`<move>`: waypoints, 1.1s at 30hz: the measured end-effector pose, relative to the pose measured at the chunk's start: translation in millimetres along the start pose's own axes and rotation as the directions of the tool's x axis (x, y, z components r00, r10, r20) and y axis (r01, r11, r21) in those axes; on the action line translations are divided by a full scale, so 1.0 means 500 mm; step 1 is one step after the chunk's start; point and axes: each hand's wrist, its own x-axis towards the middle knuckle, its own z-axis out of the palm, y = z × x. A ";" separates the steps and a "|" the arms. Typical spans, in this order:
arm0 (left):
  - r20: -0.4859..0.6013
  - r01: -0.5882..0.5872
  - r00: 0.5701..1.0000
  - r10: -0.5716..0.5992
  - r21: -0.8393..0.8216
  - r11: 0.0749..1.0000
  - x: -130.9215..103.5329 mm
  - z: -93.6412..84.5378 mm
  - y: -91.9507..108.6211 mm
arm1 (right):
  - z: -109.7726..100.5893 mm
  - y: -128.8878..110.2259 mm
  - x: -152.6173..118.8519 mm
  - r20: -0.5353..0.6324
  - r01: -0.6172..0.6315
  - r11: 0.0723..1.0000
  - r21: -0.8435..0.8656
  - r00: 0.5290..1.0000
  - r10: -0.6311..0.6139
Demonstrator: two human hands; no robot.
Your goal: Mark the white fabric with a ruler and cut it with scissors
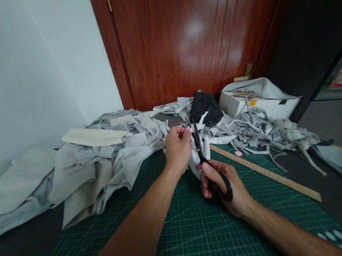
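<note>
Over the green cutting mat (184,240), holding black scissors (198,147) in the closed grip of the right hand (234,185), blades towards 12 o'clock; pinching white cloth (194,164) tightly in the left hand (177,149), hanging towards 6 o'clock, limp and narrow.

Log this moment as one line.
left hand: pinching white cloth | right hand: holding black scissors at the cloth | wooden ruler: on green mat | black fabric: beyond scissors
</note>
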 end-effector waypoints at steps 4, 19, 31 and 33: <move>0.044 -0.032 0.998 0.034 -0.055 0.998 0.002 -0.005 0.004 | -0.001 -0.003 0.001 -0.015 -0.001 1.000 -0.011 1.000 0.001; 0.162 -0.245 0.964 0.210 0.241 0.939 0.000 -0.024 0.026 | -0.003 -0.021 0.001 -0.033 -0.039 0.988 -0.149 0.999 0.034; 0.103 -0.161 0.985 0.137 0.281 0.946 0.029 -0.045 0.026 | -0.006 -0.019 0.003 0.051 -0.036 0.988 -0.149 0.998 0.044; 0.075 -0.138 0.990 0.121 0.278 0.951 0.031 -0.042 0.021 | -0.006 -0.018 0.003 0.059 -0.027 0.991 -0.134 0.998 0.036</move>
